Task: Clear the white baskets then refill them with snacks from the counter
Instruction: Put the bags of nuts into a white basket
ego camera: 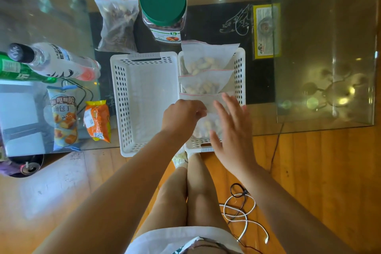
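White baskets sit side by side at the near edge of the glass table: the left basket (144,97) is bare, while the right basket (240,74) holds three zip bags of peanuts. The left hand (182,115) pinches the nearest peanut bag (208,123); the right hand (233,128) hovers over it, fingers spread, gripping nothing. Refilling looks about half done. Left of the empty basket lie a blue snack packet (64,117) and an orange packet (98,120); beyond it, a green-lidded jar (162,6). The nearest bag is mostly hidden by the hands.
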A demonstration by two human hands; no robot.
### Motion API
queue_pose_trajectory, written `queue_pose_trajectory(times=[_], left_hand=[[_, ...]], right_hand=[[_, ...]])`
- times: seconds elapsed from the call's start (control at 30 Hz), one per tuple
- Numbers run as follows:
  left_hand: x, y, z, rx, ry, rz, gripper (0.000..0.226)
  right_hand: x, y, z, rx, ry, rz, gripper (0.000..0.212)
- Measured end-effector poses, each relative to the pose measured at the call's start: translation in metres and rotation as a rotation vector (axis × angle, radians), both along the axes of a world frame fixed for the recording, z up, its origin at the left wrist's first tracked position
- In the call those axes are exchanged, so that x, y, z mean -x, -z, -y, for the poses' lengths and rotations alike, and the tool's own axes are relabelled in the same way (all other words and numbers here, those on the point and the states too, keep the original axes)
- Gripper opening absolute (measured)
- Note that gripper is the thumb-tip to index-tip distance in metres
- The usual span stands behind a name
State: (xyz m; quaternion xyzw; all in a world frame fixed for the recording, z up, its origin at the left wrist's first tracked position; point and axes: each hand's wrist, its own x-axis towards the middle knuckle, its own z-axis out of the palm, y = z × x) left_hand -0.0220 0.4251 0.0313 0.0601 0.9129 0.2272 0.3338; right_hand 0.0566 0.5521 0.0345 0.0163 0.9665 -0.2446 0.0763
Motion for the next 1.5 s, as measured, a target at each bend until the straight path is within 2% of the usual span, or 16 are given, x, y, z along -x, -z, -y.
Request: queue_pose_trajectory(times=[0.1,0.17,0.27,0.37,0.43,0.53,0.67,0.77,0.93,1.03,1.2,1.3,1.4,1.5], left_hand=[[0.004,-0.007,0.017,-0.080,-0.085,-0.033,0.019],[0.006,-0.010,0.034,-0.118,-0.189,-0.102,0.021],[0.007,-0.006,0.065,-0.031,-0.331,-0.227,0.037],[0.008,0.006,0.097,0.138,-0.449,-0.132,0.062],[0.008,0.013,0.112,0.167,-0.525,-0.026,0.068],[0.009,0.019,0.126,0.069,-0.617,0.126,0.059],[0.010,0.024,0.141,-0.014,-0.664,0.301,0.066],[0.012,0.030,0.149,-0.044,-0.722,0.310,0.064],[0.024,0.043,0.165,-0.021,-0.807,0.286,0.042],[0.027,0.047,0.174,-0.098,-0.839,0.306,0.030],[0.032,0.048,0.185,-0.132,-0.745,0.351,0.019],[0.035,0.050,0.189,-0.134,-0.695,0.370,0.018],[0.040,0.051,0.192,-0.141,-0.664,0.389,0.016],[0.043,0.052,0.196,-0.171,-0.624,0.374,0.022]], right_hand=[[0.007,0.013,0.011,-0.088,-0.112,0.100,0.076],[0.016,0.024,0.013,-0.126,-0.128,0.175,0.077],[0.031,0.038,0.009,-0.209,-0.138,0.264,0.068],[0.041,0.046,0.007,-0.276,-0.146,0.324,0.065],[0.044,0.045,0.009,-0.270,-0.148,0.316,0.065],[0.048,0.037,0.011,-0.248,-0.152,0.259,0.064],[0.062,0.031,0.013,-0.265,-0.157,0.242,0.064],[0.073,0.032,0.016,-0.300,-0.169,0.305,0.063],[0.081,0.038,0.024,-0.338,-0.140,0.365,0.063],[0.081,0.041,0.028,-0.384,-0.114,0.388,0.064],[0.088,0.038,0.038,-0.376,-0.050,0.413,0.063],[0.096,0.030,0.054,-0.312,0.044,0.368,0.065],[0.110,0.014,0.081,-0.190,0.160,0.154,0.057],[0.133,0.003,0.115,-0.048,0.076,-0.013,0.045]])
